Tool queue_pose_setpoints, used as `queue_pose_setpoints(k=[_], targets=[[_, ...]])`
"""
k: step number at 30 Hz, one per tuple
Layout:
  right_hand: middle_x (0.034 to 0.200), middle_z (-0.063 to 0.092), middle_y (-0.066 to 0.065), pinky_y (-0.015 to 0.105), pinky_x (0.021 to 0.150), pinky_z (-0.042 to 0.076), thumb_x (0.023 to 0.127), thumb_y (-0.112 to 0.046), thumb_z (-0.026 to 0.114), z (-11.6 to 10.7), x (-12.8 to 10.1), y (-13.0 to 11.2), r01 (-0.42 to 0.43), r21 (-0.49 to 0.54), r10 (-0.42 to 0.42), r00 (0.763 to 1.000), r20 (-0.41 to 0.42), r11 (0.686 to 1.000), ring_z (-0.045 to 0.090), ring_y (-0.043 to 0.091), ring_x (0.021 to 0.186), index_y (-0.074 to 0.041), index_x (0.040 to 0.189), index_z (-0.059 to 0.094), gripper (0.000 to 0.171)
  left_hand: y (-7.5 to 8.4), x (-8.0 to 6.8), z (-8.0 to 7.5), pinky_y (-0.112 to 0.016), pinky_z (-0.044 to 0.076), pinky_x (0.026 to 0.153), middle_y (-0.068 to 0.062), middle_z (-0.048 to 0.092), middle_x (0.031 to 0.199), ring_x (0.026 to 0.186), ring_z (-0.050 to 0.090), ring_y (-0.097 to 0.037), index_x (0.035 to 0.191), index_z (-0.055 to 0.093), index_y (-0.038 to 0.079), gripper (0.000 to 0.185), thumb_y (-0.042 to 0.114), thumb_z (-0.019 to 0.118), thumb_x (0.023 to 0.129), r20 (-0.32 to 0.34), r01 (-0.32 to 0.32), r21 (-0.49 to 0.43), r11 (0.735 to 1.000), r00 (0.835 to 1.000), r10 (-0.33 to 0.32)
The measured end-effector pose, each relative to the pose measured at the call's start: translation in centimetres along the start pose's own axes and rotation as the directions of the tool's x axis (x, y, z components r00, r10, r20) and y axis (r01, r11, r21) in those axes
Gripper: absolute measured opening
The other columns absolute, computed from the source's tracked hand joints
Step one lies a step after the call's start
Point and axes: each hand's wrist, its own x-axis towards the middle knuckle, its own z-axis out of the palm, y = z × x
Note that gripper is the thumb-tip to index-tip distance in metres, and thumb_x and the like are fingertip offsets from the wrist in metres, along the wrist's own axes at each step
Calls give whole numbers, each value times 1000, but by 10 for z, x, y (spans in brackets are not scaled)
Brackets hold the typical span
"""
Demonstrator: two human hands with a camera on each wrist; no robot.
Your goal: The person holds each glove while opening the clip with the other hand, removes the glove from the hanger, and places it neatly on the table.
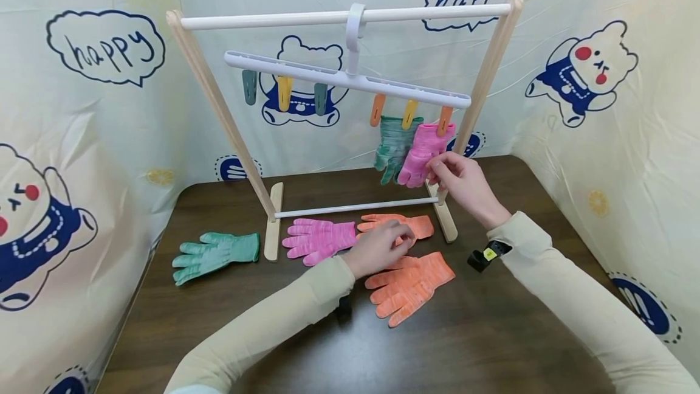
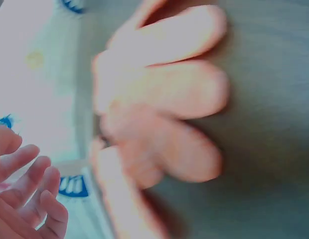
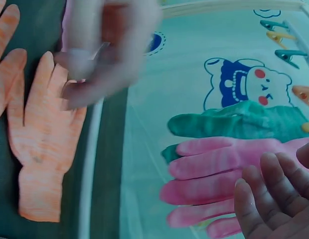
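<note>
Left hand (image 1: 381, 248) between the near orange glove (image 1: 411, 287) and the far orange glove (image 1: 422, 225)

Both orange gloves are laid flat on the bench (image 1: 497, 315). The governing relation is judged to be that between these gloves and the left hand, by which the far one is partly covered. The near orange glove is placed just to the near right of that hand; its long axis is set obliquely, the cuff directed to the far right and the fingers to the near left. The far orange glove is aligned roughly left to right, cuff at the right. The left hand is thus the closer of the two. Its fingers are loosely bent and set apart, with nothing seen to be grasped; whether either glove is touched cannot be told.

The right hand (image 1: 465, 184) is held higher, at the right edge of the hanging pink glove (image 1: 420, 154). Its fingers are slightly curved and no grip is seen; contact cannot be settled. The hanging pink glove is suspended by its cuff from an orange clip (image 1: 445, 120) on the white hanger (image 1: 295, 69), which is tilted down toward the right. Beside it, the hanging green glove (image 1: 394, 138) is held by a yellow clip (image 1: 410, 114).
</note>
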Motion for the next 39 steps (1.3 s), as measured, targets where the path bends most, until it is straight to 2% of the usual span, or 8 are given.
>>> queue_pose_setpoints(k=[4,9,14,19,26,31,35,39], targets=[[100,68,18,23,69,55,110,-32,53,-2,2,-10,29,-17,-29,999,-30,999,65,15,79,0,116,67,35,3,8,-20,-25,53,69,-1,69,107,85,64,-12,120,73,13,22,24,60,106,-98,37,-46,998,994,-42],[102,69,17,22,70,54,109,-32,55,-5,4,-22,49,-24,-51,996,-74,999,65,20,81,-1,116,69,34,-3,13,-33,-26,51,70,0,68,102,82,60,-12,116,73,13,18,23,62,106,-189,52,-81,995,980,-66],[102,70,16,22,71,53,108,-32,56,-8,6,-33,77,-31,-80,991,-107,997,65,26,82,-2,115,70,34,-5,15,-47,-29,54,75,-1,67,100,86,60,-14,115,72,12,18,23,62,105,-279,67,-139,988,955,-105],[105,70,15,22,72,52,108,-33,57,-8,9,-44,76,-58,-82,990,-117,995,63,32,88,-4,117,70,34,-5,21,-66,-32,54,81,-2,66,100,90,62,-16,114,71,10,18,23,62,106,-382,53,-209,976,915,-132],[116,71,13,22,71,49,108,-30,55,-7,14,-56,94,-67,-103,985,-138,993,60,25,91,-4,123,69,33,-5,31,-92,-31,52,77,-5,68,100,87,60,-20,113,70,9,18,23,66,104,-519,56,-278,959,831,-199],[117,72,14,23,74,47,108,-28,54,-7,16,-62,120,-73,-131,978,-166,990,61,25,91,-4,124,69,33,-5,40,-103,-35,53,84,-8,68,111,96,62,-23,118,68,7,24,25,66,103,-538,30,-376,926,807,-245],[113,72,13,24,77,47,108,-28,55,-7,18,-66,133,-99,-151,969,-194,986,61,22,92,-4,124,69,32,-5,47,-106,-39,51,93,-9,65,120,105,60,-24,124,65,5,31,28,66,103,-521,23,-447,894,806,-281],[118,72,11,24,85,50,107,-26,56,-6,22,-70,151,-114,-173,959,-224,982,65,17,99,-4,126,69,31,-8,53,-107,-38,48,99,-10,63,128,112,56,-24,132,62,6,38,30,67,102,-501,23,-499,866,808,-310]])
